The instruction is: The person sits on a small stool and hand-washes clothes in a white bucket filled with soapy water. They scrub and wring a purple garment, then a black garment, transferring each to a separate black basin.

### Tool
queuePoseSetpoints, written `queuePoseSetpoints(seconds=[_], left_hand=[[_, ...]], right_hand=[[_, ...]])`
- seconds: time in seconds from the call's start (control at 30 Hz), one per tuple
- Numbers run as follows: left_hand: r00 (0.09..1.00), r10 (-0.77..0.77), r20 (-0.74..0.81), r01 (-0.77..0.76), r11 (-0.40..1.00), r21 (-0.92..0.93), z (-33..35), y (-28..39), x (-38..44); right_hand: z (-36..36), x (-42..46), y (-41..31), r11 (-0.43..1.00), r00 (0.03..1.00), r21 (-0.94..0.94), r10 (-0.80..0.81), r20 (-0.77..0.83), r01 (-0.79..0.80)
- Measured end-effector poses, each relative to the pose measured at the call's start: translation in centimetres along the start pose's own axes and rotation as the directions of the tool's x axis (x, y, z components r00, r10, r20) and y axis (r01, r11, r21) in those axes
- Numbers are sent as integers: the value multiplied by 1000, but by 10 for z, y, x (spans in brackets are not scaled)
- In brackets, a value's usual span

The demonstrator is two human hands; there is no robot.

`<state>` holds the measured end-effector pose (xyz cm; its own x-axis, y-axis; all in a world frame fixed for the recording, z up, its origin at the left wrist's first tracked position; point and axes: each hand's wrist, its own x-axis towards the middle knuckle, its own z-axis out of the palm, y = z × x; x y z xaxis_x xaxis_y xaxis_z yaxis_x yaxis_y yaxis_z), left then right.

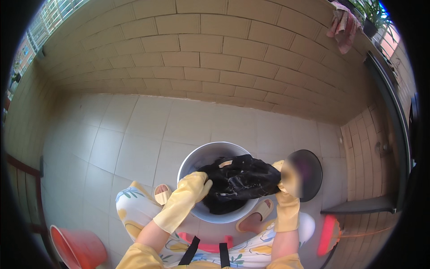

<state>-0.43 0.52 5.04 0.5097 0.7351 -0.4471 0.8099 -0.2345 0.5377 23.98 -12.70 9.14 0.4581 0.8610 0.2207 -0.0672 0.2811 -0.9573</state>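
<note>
A black cloth garment [242,178] with white streaks and a small pale tag is stretched across a round light-grey basin [196,153]. My left hand [196,185], in a long pale-yellow rubber glove, is shut on its left end at the basin's near-left rim. In a matching glove, my right hand [282,180] grips the bunched right end just beyond the right rim; a blur covers part of this hand. More dark cloth lies low in the basin beneath the held part, and its lower folds are hard to make out.
A dark round vessel [312,175], partly blurred, stands right of the basin. An orange-red bucket [87,248] is at lower left, and a pink-and-orange broom head [327,235] at lower right. A dark shelf [362,205] juts from the right. A tiled wall [208,60] rises ahead.
</note>
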Motion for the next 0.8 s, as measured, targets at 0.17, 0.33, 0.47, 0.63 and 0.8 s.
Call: queuePoseSetpoints(seconds=[0.17, 0.33, 0.47, 0.63, 0.8], left_hand=[[993, 28, -110, -80, 864, -498, -24, 32, -16], [966, 254, 51, -188, 821, -539, -20, 27, -13], [956, 284, 73, -194, 798, -571, 18, 6, 2], [912, 328, 246, 208, 146, -967, 46, -19, 22], [969, 205, 138, 125, 75, -989, 35, -18, 27]], right_hand=[[1, -4, -1, 985, 999, 173, 6, 49, -15], [8, -6, 6, 973, 961, 161, 125, 246, -168], [10, -12, 17, 950, 905, 167, 184, 384, -264], [11, -13, 28, 953, 884, 136, 191, 426, -272], [8, -5, 16, 838, 759, -285, 543, 359, -465]])
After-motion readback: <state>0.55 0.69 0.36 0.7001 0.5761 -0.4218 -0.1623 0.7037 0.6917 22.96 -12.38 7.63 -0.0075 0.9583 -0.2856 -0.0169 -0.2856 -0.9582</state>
